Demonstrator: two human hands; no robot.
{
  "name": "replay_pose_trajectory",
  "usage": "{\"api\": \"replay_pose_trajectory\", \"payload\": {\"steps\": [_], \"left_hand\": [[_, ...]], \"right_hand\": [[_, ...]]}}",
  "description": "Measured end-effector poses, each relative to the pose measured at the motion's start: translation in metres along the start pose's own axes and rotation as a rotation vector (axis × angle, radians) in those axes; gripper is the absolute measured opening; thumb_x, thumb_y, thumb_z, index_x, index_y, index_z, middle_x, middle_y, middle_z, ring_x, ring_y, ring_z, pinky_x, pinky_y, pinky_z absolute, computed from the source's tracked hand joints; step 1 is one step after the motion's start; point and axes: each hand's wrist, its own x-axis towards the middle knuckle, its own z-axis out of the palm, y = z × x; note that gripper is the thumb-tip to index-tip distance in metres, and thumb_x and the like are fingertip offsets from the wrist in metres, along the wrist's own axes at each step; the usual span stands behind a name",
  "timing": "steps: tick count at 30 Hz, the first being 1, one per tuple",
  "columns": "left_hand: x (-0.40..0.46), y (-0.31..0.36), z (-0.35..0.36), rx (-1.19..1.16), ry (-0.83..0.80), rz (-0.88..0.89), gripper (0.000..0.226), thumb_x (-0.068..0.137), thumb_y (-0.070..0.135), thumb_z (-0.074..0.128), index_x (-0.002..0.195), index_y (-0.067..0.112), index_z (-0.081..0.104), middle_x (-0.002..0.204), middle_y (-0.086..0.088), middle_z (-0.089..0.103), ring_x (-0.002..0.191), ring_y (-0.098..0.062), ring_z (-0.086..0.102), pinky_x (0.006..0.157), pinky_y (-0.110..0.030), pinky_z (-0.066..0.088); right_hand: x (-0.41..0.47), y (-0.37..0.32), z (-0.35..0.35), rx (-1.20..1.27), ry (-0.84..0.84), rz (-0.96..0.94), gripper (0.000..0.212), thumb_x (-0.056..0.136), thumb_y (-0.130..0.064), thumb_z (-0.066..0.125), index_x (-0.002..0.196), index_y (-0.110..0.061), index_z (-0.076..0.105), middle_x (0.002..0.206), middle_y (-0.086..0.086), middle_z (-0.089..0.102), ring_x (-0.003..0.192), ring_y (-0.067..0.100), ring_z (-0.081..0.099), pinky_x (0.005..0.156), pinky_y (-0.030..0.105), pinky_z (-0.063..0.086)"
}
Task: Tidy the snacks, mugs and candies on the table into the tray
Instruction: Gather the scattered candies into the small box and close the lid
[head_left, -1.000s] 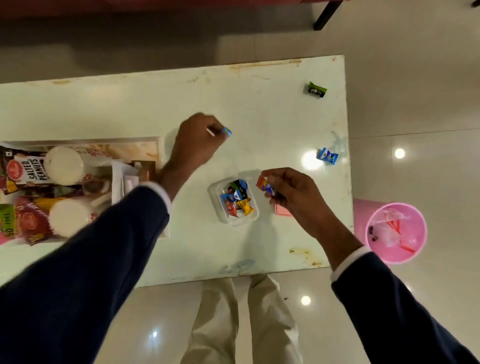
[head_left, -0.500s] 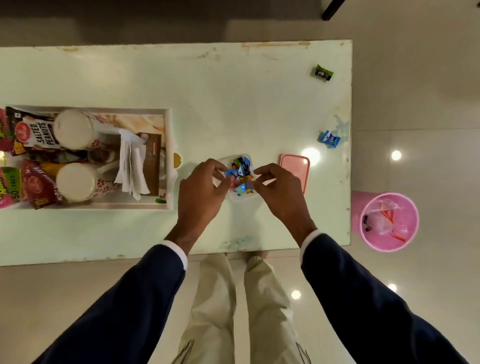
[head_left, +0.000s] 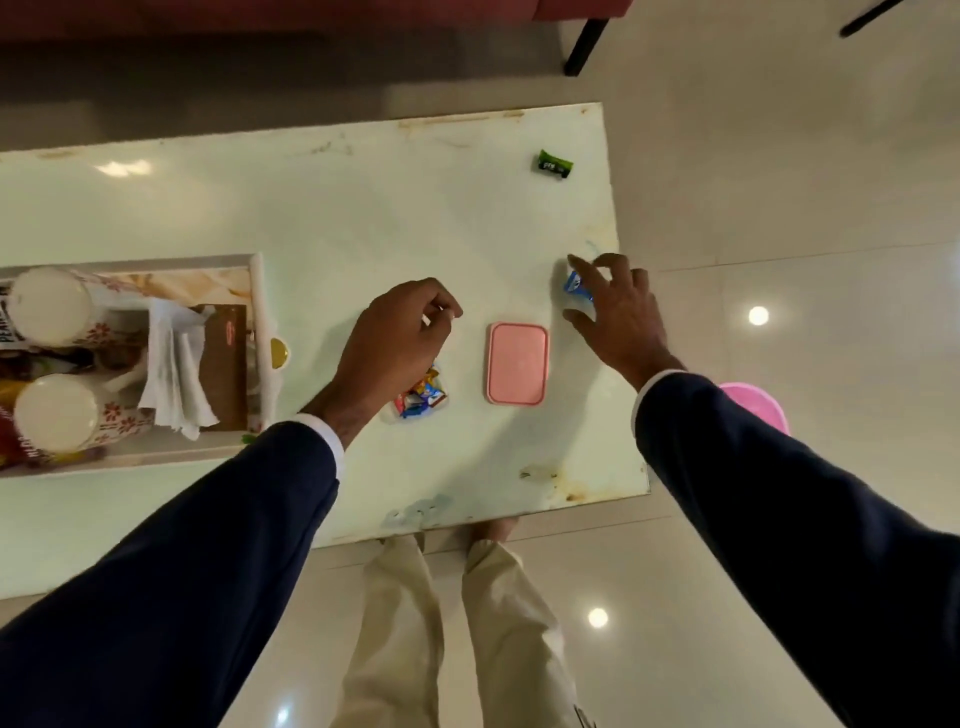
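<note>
1. At the far left I see the tray (head_left: 257, 332), white-rimmed, lying on the pale green table (head_left: 363, 218). Two white mugs (head_left: 49, 306) with red flower prints lie in it, one above the other in my view, and snack packets (head_left: 10, 338) are tucked against its left end. White paper napkins (head_left: 174, 374) and a brown packet (head_left: 223, 364) fill its right part.

2. Just outside the tray's right rim a small round gold thing (head_left: 279, 353) rests on the table — I cannot tell what it is.

3. My left hand (head_left: 395, 338) hangs over the middle of the table with its fingers curled in loosely; I cannot tell whether they pinch anything. Beneath the wrist side of it sits a small clear container (head_left: 421, 402) with wrapped candies inside, partly hidden by the hand.

4. Just right of that container a pink lid (head_left: 517, 364) lies flat on the table, apart from both hands.

5. Far back, near the table's right corner, a green-wrapped candy (head_left: 554, 164) lies alone.

6. My right hand (head_left: 618, 317) reaches to the table's right edge with fingers spread, the forefinger and thumb either side of a blue-wrapped candy (head_left: 576, 285) — touching it, though not visibly closed around it.

7. Past the table's edge, a pink bin (head_left: 763, 410) shows on the glossy floor, partly behind my right sleeve (head_left: 779, 519).
</note>
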Motion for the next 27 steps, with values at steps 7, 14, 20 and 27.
{"api": "replay_pose_trajectory", "payload": {"steps": [7,14,20,27], "left_hand": [[0.062,0.036,0.025,0.128,-0.082,0.122,0.016,0.091,0.02,0.057,0.099,0.026,0.07,0.1,0.01,0.067,0.09,-0.015,0.066,0.089,-0.045,0.053],[0.17,0.073,0.04,0.583,-0.148,0.176,0.036,0.088,0.018,0.067,0.123,0.02,0.06,0.131,-0.011,0.052,0.117,-0.036,0.057,0.099,-0.05,0.047],[0.216,0.103,0.076,0.734,-0.125,0.311,0.046,0.089,0.017,0.073,0.13,0.017,0.053,0.136,-0.016,0.047,0.116,-0.041,0.054,0.096,-0.053,0.048],[0.202,0.095,0.094,0.672,-0.057,0.307,0.027,0.095,0.014,0.066,0.117,0.009,0.051,0.12,-0.018,0.054,0.093,-0.037,0.062,0.078,-0.037,0.05]], "right_hand": [[-0.002,0.012,0.008,0.407,-0.126,0.058,0.01,0.087,-0.013,0.07,0.093,-0.007,0.064,0.093,0.012,0.063,0.082,0.033,0.063,0.068,0.032,0.045],[-0.1,0.04,0.029,1.04,-0.161,0.5,0.016,0.085,-0.008,0.074,0.086,-0.023,0.068,0.081,-0.006,0.074,0.075,0.014,0.072,0.072,0.028,0.059],[-0.13,0.058,0.037,1.209,-0.173,0.579,0.006,0.088,-0.006,0.073,0.092,-0.009,0.069,0.085,0.003,0.075,0.074,0.01,0.073,0.07,0.023,0.06],[-0.123,0.06,0.033,1.19,-0.241,0.541,0.011,0.089,-0.014,0.074,0.095,-0.01,0.066,0.091,0.008,0.074,0.076,0.016,0.074,0.066,0.018,0.057]]}}
